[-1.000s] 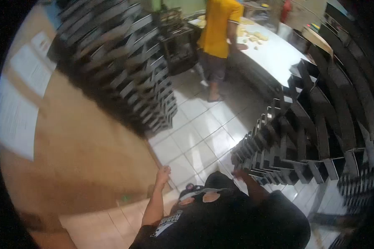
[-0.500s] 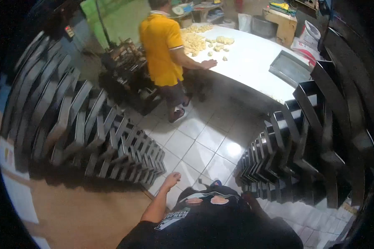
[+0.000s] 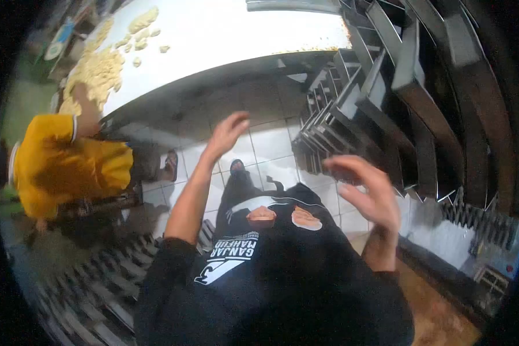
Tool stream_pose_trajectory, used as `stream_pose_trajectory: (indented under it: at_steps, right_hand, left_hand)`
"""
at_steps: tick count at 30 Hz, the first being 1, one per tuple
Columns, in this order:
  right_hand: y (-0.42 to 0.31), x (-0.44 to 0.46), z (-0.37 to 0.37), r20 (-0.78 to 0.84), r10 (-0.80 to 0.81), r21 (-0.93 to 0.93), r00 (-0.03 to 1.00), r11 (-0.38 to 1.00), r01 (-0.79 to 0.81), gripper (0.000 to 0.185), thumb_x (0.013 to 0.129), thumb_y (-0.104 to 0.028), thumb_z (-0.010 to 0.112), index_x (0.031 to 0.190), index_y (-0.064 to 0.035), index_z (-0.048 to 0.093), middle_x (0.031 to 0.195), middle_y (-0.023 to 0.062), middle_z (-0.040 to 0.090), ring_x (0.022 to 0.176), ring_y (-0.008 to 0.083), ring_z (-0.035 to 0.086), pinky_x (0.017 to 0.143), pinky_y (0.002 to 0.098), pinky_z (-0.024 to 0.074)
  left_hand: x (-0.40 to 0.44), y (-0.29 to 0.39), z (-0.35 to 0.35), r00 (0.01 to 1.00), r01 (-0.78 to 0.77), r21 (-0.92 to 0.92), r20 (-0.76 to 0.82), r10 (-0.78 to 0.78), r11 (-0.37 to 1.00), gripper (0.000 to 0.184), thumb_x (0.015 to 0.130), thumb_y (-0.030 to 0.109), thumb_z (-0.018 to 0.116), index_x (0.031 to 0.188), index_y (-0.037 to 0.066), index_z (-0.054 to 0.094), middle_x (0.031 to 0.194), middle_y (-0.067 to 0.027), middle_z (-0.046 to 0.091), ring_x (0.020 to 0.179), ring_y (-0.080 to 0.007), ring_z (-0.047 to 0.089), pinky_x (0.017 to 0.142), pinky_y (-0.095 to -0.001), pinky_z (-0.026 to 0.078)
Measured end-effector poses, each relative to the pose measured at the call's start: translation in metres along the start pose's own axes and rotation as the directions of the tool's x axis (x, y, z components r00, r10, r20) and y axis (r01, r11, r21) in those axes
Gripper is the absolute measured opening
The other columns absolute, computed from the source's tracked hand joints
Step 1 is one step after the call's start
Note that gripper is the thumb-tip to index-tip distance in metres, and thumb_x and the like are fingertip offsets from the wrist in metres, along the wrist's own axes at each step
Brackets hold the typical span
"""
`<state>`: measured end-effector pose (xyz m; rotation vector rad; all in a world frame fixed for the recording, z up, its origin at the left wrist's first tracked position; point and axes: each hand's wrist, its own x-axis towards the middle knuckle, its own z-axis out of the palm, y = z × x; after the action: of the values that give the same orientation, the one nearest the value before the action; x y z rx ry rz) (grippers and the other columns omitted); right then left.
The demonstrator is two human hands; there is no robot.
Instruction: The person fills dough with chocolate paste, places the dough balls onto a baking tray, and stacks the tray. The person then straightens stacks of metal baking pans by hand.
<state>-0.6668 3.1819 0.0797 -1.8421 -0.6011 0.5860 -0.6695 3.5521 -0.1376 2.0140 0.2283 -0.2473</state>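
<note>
My left hand (image 3: 228,135) hangs over the tiled floor in front of the white table (image 3: 225,34), with its fingers loosely bent and nothing in it. To the right, my right hand (image 3: 369,193) is raised with thumb and fingers apart, also holding nothing. Tall stacks of dark metal trays (image 3: 415,86), laid crosswise on one another, stand nearest to that hand. A gap seems to lie between them, though touch cannot be fully judged. Pieces of pale dough (image 3: 101,72) lie at the table's left end.
A co-worker in a yellow shirt (image 3: 81,158) stands at the left, an arm reaching to the dough. More stacked trays (image 3: 98,282) rise at the lower left. A shallow metal tray (image 3: 294,6) sits on the table's far side. White tiles (image 3: 271,141) cover the floor.
My view has swung to the right and come closer to the table and right-hand stacks. My right hand has come into view, and my left hand is raised further forward. The co-worker's arm now reaches the dough.
</note>
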Motion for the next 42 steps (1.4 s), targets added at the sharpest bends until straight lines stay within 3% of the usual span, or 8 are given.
stream_pose_trajectory:
  at_steps: [5, 8, 14, 17, 31, 36, 39, 42]
  right_hand:
    - [-0.071, -0.034, -0.037, -0.501, -0.661, -0.278, 0.559, 0.735, 0.619, 0.046, 0.091, -0.025, 0.064, 0.126, 0.0040, 0.059, 0.117, 0.0236, 0.066, 0.105, 0.0370, 0.065, 0.094, 0.0495, 0.0517]
    - [-0.123, -0.036, -0.054, -0.528, -0.845, -0.817, 0.082, 0.532, 0.224, 0.031, 0.098, -0.021, 0.052, 0.120, -0.0008, 0.062, 0.111, 0.0164, 0.066, 0.104, 0.0329, 0.063, 0.094, 0.0485, 0.0527]
    - [-0.102, -0.096, -0.140, -0.230, -0.973, -0.953, 0.003, 0.225, -0.205, 0.033, 0.101, -0.031, 0.054, 0.115, -0.0044, 0.068, 0.107, 0.0144, 0.065, 0.104, 0.0278, 0.061, 0.096, 0.0401, 0.0482]
    - [-0.118, -0.040, -0.126, -0.133, -0.931, -0.590, 0.340, -0.201, -0.782, 0.039, 0.100, -0.036, 0.062, 0.121, -0.0036, 0.064, 0.118, 0.0155, 0.063, 0.109, 0.0267, 0.059, 0.095, 0.0373, 0.0482]
    - [-0.181, 0.069, -0.147, -0.164, -0.871, -0.454, 0.463, -0.350, -0.819, 0.047, 0.093, -0.025, 0.073, 0.133, -0.0163, 0.049, 0.108, 0.0186, 0.062, 0.081, 0.0246, 0.059, 0.066, 0.0443, 0.0477]
    - [-0.172, 0.099, -0.142, -0.388, -0.911, -0.512, -0.141, 0.340, -0.789, 0.023, 0.092, -0.015, 0.073, 0.107, -0.0032, 0.060, 0.084, 0.0134, 0.056, 0.067, 0.0235, 0.048, 0.060, 0.0380, 0.0420]
    - [-0.175, 0.080, -0.163, -0.034, -0.938, -0.423, 0.345, -0.299, -0.855, 0.025, 0.092, -0.018, 0.072, 0.101, 0.0003, 0.059, 0.080, 0.0121, 0.055, 0.063, 0.0240, 0.047, 0.057, 0.0373, 0.0403]
    - [-0.181, 0.113, -0.148, -0.256, -0.966, -0.222, 0.041, 0.017, -0.975, 0.018, 0.100, -0.017, 0.060, 0.102, 0.0000, 0.061, 0.080, 0.0119, 0.054, 0.062, 0.0258, 0.046, 0.057, 0.0396, 0.0406]
  left_hand:
    - [0.122, 0.124, -0.030, 0.906, -0.330, -0.137, 0.232, 0.354, 0.934, 0.063, 0.100, 0.054, 0.053, 0.141, 0.006, 0.054, 0.141, -0.0171, 0.056, 0.132, -0.0327, 0.052, 0.111, -0.0460, 0.042]
    - [0.177, 0.163, -0.002, 0.827, -0.462, -0.217, 0.244, 0.506, 0.860, 0.065, 0.100, 0.055, 0.050, 0.142, 0.006, 0.052, 0.143, -0.0180, 0.054, 0.132, -0.0321, 0.052, 0.111, -0.0456, 0.041]
    - [0.251, 0.209, 0.064, 0.831, -0.470, -0.306, 0.161, 0.532, 0.828, 0.074, 0.101, 0.059, 0.044, 0.152, 0.005, 0.038, 0.151, -0.0214, 0.044, 0.140, -0.0337, 0.043, 0.116, -0.0454, 0.034]
    - [0.259, 0.216, 0.079, 0.822, -0.398, -0.395, 0.247, 0.513, 0.828, 0.071, 0.103, 0.054, 0.042, 0.152, 0.002, 0.037, 0.154, -0.0222, 0.041, 0.142, -0.0337, 0.039, 0.117, -0.0438, 0.032]
    - [0.347, 0.226, 0.112, 0.495, -0.414, -0.504, 0.575, 0.652, 0.758, 0.085, 0.099, 0.057, 0.052, 0.157, 0.002, 0.023, 0.157, -0.0265, 0.032, 0.145, -0.0381, 0.033, 0.118, -0.0435, 0.029]
    - [0.364, 0.242, 0.120, 0.412, -0.374, -0.505, 0.661, 0.627, 0.778, 0.095, 0.096, 0.058, 0.057, 0.159, 0.000, 0.014, 0.158, -0.0271, 0.031, 0.147, -0.0353, 0.031, 0.119, -0.0418, 0.027]
    - [0.368, 0.233, 0.132, 0.390, -0.381, -0.532, 0.648, 0.654, 0.756, 0.096, 0.097, 0.057, 0.057, 0.159, 0.000, 0.012, 0.159, -0.0263, 0.028, 0.148, -0.0361, 0.028, 0.120, -0.0423, 0.025]
    - [0.370, 0.235, 0.131, 0.352, -0.350, -0.527, 0.692, 0.630, 0.774, 0.096, 0.097, 0.057, 0.056, 0.159, 0.001, 0.011, 0.161, -0.0255, 0.024, 0.150, -0.0367, 0.022, 0.120, -0.0432, 0.023]
